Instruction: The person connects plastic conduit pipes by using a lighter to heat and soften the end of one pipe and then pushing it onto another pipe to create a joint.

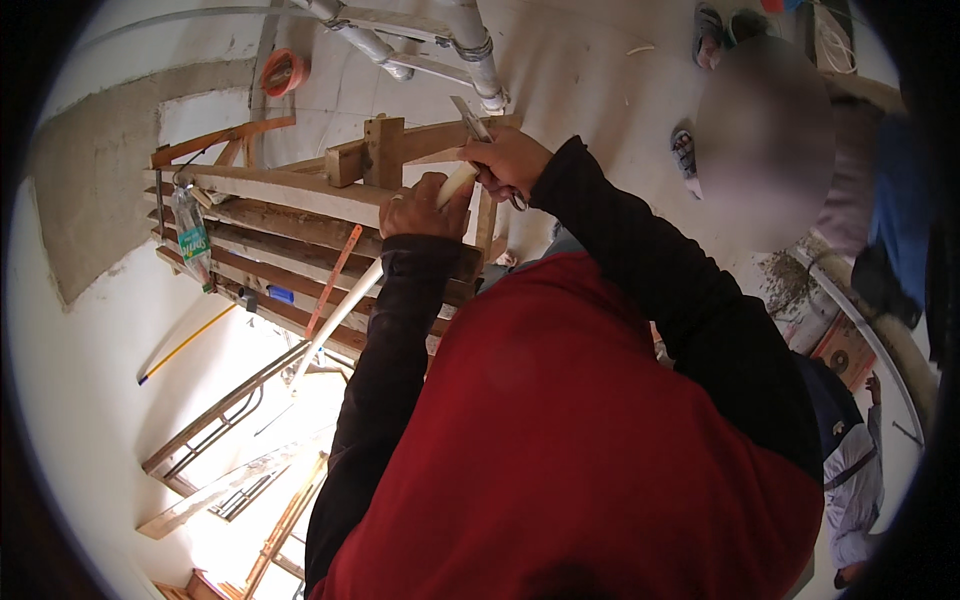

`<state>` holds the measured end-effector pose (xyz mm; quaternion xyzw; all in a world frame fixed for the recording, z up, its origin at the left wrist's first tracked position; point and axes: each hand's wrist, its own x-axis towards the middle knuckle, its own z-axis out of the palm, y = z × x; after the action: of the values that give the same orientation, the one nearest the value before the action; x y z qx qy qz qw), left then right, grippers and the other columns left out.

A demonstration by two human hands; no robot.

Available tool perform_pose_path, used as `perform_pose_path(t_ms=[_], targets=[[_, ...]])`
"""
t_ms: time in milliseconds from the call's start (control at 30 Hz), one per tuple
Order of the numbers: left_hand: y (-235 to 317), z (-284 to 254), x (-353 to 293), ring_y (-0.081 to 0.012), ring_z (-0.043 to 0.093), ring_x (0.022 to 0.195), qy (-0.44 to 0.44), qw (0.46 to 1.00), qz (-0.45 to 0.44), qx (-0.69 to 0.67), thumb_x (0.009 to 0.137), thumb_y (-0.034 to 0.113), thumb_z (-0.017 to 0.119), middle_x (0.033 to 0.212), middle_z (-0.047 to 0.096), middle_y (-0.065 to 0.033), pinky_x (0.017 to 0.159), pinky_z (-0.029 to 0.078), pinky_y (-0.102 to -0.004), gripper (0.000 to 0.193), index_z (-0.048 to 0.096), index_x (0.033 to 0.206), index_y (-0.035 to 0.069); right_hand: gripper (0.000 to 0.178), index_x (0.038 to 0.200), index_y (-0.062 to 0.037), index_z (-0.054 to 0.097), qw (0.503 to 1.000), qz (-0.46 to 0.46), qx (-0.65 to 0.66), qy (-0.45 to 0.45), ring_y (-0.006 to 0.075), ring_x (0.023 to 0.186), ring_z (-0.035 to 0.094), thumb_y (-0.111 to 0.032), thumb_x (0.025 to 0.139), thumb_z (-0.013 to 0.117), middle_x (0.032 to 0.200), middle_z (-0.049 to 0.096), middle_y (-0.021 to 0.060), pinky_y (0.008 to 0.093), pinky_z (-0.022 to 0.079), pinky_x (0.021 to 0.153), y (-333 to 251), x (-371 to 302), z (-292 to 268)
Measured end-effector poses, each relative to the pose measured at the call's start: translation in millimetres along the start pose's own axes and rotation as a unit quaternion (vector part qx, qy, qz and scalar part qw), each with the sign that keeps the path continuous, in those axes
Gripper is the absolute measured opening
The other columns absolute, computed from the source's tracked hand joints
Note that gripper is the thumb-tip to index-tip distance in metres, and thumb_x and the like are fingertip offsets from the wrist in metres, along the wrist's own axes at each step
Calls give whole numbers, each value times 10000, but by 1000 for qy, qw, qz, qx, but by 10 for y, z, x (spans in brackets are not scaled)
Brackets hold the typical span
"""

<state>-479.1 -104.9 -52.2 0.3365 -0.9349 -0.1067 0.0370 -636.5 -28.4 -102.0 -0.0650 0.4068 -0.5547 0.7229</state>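
My left hand [428, 207] is closed around a long, thin, pale pole [350, 300] near its upper end. From there the pole slants down past my left forearm toward the bright lower left. Close beside it, my right hand [512, 163] grips a metal hand tool [472, 120]. A flat blade sticks out above the fingers, and a ring shows below them; its exact kind is hard to make out. The pole's pale end [458, 186] lies between both hands, touching or nearly touching the right fingers. Both hands are above a stack of wooden boards [290, 200].
On the boards are a wooden block [384, 150], an orange strip [335, 280], a blue cylinder [280, 294] and a plastic bottle [190, 235]. Scaffold poles [475, 50] and an orange bucket [283, 73] stand beyond. At right are people, one in sandals [685, 158].
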Motion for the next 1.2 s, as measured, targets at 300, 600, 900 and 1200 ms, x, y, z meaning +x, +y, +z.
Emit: perform_pose_path(t_ms=[300, 600, 900, 1200], targets=[[116, -77, -101, -306, 632, 677, 60, 998, -3, 0, 778, 411, 682, 742, 661, -86, 678, 466, -435, 304, 650, 941, 157, 196, 834, -74, 497, 997, 18, 62, -33, 65, 456, 348, -221, 931, 584, 592, 407, -19, 239, 315, 422, 16, -115, -48], [24, -23, -170, -202, 652, 768, 97, 995, 29, 14, 773, 402, 668, 820, 659, -6, 779, 438, -394, 355, 646, 1097, 257, 101, 900, -92, 547, 993, 18, -107, 41, 71, 474, 380, -169, 892, 612, 626, 433, -28, 244, 337, 412, -75, -75, -220], [92, 124, -127, -208, 646, 883, -11, 999, 12, 28, 867, 401, 561, 966, 653, -12, 789, 442, -394, 343, 570, 1199, 319, 264, 1139, -8, 514, 895, 2, -419, 156, 151, 533, 573, -99, 896, 560, 725, 561, 79, 285, 485, 442, 38, -454, -777], [290, -177, -42, -236, 637, 937, -121, 992, -9, -44, 908, 495, 476, 970, 666, -27, 859, 413, -419, 367, 558, 1175, 255, 168, 904, -42, 515, 856, -37, -453, 245, 151, 467, 556, -65, 827, 662, 674, 577, 72, 278, 439, 368, -186, -707, -878]])
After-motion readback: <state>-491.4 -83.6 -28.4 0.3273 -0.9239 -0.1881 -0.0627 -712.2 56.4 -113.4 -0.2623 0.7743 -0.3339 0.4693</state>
